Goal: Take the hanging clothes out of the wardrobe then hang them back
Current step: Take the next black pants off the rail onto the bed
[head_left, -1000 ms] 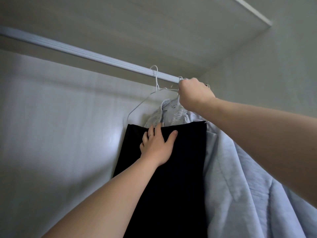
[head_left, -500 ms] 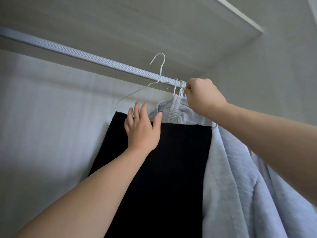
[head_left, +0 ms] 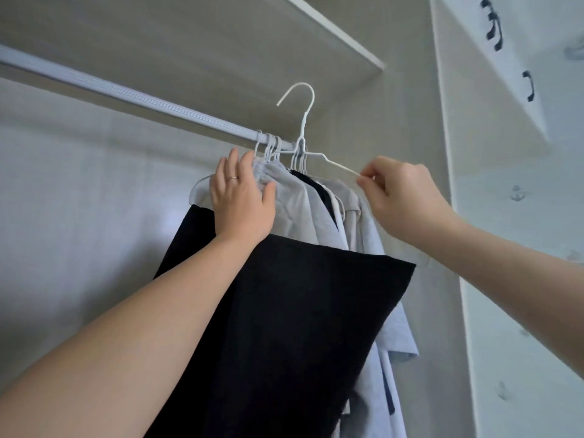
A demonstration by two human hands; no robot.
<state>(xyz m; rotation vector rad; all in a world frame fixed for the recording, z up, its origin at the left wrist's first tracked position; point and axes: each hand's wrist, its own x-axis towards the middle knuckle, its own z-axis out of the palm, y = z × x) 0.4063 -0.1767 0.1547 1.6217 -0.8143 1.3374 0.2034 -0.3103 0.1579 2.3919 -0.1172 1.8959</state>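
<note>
A white wire hanger (head_left: 306,121) carries a folded black garment (head_left: 284,327); its hook stands free above the wardrobe rail (head_left: 132,96). My right hand (head_left: 401,197) pinches the hanger's right shoulder wire. My left hand (head_left: 241,197) lies flat with straight fingers against the black garment's top edge and the pale grey clothes (head_left: 303,210) behind it. Several other hangers hook over the rail, holding grey and light blue garments (head_left: 388,327).
The wardrobe's top shelf (head_left: 331,30) is close above the rail. A white side panel (head_left: 458,216) stands to the right, with cabinet doors and dark handles (head_left: 529,86) beyond. The pale back wall (head_left: 79,200) stretches to the left.
The hanger with the black garment rose off the rail, hook now above it. My right hand shifted from the rail to the hanger's right shoulder. My left hand moved up to the garment's top.
</note>
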